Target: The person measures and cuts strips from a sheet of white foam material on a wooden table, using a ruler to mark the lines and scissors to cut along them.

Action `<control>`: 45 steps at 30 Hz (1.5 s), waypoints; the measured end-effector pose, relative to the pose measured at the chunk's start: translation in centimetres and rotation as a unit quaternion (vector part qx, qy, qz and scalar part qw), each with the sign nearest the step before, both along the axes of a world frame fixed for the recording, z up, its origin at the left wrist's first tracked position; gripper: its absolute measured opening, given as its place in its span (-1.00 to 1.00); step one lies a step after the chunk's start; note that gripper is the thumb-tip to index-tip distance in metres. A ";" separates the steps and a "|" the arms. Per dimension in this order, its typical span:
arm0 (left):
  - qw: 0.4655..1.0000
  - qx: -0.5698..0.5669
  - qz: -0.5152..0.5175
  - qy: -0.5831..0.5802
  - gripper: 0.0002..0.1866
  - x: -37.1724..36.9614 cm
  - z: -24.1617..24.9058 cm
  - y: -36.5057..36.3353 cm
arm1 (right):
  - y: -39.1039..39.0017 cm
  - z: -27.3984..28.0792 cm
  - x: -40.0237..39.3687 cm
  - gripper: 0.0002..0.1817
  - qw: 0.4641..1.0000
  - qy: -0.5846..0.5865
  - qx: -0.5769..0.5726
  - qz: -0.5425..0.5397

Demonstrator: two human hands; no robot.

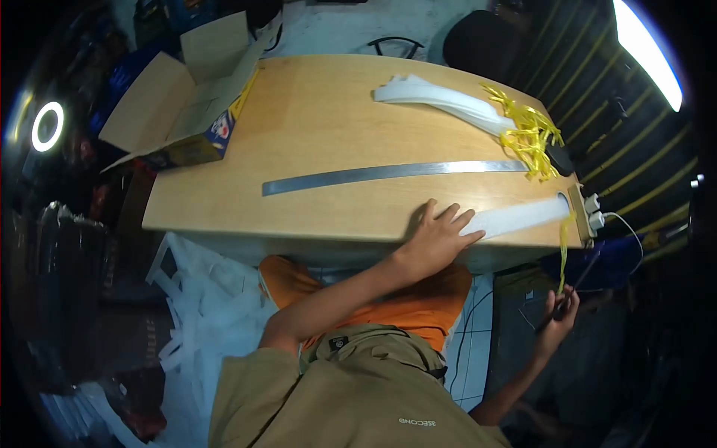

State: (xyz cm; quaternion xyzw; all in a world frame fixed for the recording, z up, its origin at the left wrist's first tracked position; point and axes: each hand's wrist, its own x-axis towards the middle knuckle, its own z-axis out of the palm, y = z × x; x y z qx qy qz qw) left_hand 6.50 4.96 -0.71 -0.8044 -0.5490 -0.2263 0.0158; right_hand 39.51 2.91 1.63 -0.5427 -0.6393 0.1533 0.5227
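Observation:
My left hand (439,240) lies with its fingers spread on the near end of a white foam strip (515,218) at the table's front edge. Beyond the table's right corner, my right hand (562,308) is closed on a dark, slim tool that looks like scissors (585,274). A yellow plastic string (564,254) runs from the strip's right end down to the fingers of that hand. Behind the strip lies a long steel ruler (388,174). A stack of white foam strips (448,103) with a tangle of yellow strings (532,131) rests at the back right.
An open cardboard box (198,112) stands on the table's (314,119) back left. White plugs (595,220) and a cable are at the right edge. White scraps (202,299) heap on the floor at left. A dark chair (478,41) is behind the table.

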 end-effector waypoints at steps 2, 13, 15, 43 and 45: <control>0.997 0.071 -0.012 0.021 -0.54 -3.4 -0.5 -2.2 | -1.5 -1.5 1.7 -0.69 0.999 0.002 -0.045 0.001; 0.978 0.026 0.203 0.033 -0.49 -14.8 1.2 -13.9 | 0.8 -3.3 -8.8 -0.63 0.986 0.032 -0.114 0.121; 0.972 0.061 0.227 0.003 -0.50 -15.8 1.0 -14.3 | 1.3 -2.7 -10.3 -0.61 0.981 -0.024 -0.116 0.156; 0.950 0.090 0.293 -0.065 -0.57 -18.9 0.5 -15.3 | -0.7 -1.6 -13.6 -0.60 0.967 0.000 -0.157 0.201; 0.949 0.081 0.296 -0.074 -0.57 -18.7 0.8 -15.3 | -0.7 -1.5 -13.8 -0.60 0.967 0.002 -0.158 0.200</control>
